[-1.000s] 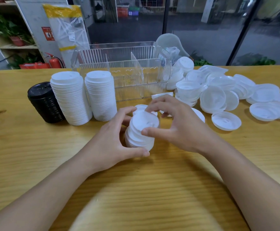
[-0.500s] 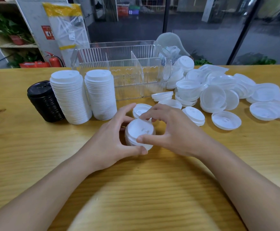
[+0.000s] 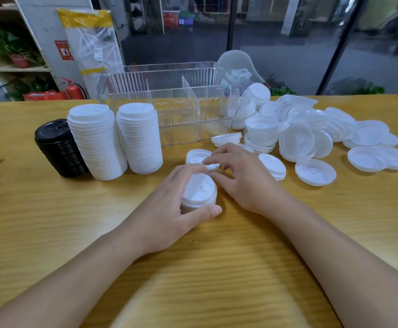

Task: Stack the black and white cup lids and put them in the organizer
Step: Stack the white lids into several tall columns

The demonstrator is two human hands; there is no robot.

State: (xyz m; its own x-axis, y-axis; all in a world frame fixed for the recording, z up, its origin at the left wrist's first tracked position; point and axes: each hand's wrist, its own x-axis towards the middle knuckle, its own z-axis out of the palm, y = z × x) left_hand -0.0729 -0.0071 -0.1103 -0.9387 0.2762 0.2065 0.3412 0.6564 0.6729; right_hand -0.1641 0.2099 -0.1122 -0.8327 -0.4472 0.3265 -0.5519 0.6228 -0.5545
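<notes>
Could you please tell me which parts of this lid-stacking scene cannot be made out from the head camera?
- Small white stack: its lower lids and count, hidden by the left hand.
- Right hand: its fingertips blur over a loose lid, so any grip is unclear.
- Black stack: its right side, covered by the tall white stack.
- Organizer: its floor, lost in glare on clear plastic.

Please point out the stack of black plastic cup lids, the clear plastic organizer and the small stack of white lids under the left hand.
stack of black plastic cup lids [image 3: 59,150], head view, ribbed side.
clear plastic organizer [image 3: 169,110], head view, front wall.
small stack of white lids [image 3: 199,190], head view, top lid.
</notes>
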